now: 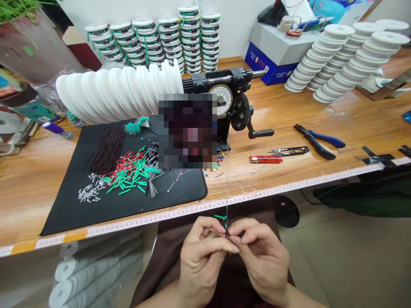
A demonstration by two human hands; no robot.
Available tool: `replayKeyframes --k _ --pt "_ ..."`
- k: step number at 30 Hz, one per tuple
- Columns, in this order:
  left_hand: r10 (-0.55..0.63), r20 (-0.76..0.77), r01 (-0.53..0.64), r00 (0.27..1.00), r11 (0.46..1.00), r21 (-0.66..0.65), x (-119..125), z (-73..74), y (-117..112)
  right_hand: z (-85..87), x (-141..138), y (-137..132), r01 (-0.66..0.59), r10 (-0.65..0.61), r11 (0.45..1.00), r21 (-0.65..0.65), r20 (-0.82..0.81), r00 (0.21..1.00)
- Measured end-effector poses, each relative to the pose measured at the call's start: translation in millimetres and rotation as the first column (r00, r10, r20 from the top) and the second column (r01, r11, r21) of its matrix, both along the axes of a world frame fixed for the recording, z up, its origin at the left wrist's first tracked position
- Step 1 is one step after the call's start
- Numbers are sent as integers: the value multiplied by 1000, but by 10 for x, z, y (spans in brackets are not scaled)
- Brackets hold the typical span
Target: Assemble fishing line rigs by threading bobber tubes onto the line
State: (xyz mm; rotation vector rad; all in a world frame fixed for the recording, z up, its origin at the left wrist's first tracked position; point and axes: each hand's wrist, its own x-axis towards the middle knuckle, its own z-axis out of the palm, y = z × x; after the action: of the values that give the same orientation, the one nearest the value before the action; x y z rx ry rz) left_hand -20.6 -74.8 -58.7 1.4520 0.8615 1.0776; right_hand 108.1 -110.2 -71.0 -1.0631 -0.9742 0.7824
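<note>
My left hand and my right hand meet below the table edge, over my lap. Both pinch a thin dark green line that runs up to the black hand-crank winding machine on the wooden table. Small green pieces sit on the line just above my fingertips. On the black mat lie red and green small tubes, a bundle of dark thin rods, and clear small parts.
White spools lie in a row left of the machine; more stand stacked at the back and right. Blue-handled pliers, snips and a red lighter lie right. A measuring tape lines the table edge.
</note>
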Motion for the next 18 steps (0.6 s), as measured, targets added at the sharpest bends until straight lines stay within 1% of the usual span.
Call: replayKeyframes --k 3,7,11,14,18 --pt "20 -6 -20 1000 999 38 6 -6 -25 -23 6 -20 4 -5 1000 15 39 999" --pt "61 -2 -61 998 997 39 19 -6 -51 -67 5 -49 6 -9 999 33 77 997" --pt "95 4 -95 995 995 36 43 7 -68 -61 -31 -47 37 -38 999 19 18 999" --pt "115 -8 -114 993 990 83 57 19 -86 -40 -54 -38 60 -59 998 18 -25 998" --pt "137 -53 -130 989 984 121 60 26 -125 -39 -55 -55 69 -68 996 51 -22 997"
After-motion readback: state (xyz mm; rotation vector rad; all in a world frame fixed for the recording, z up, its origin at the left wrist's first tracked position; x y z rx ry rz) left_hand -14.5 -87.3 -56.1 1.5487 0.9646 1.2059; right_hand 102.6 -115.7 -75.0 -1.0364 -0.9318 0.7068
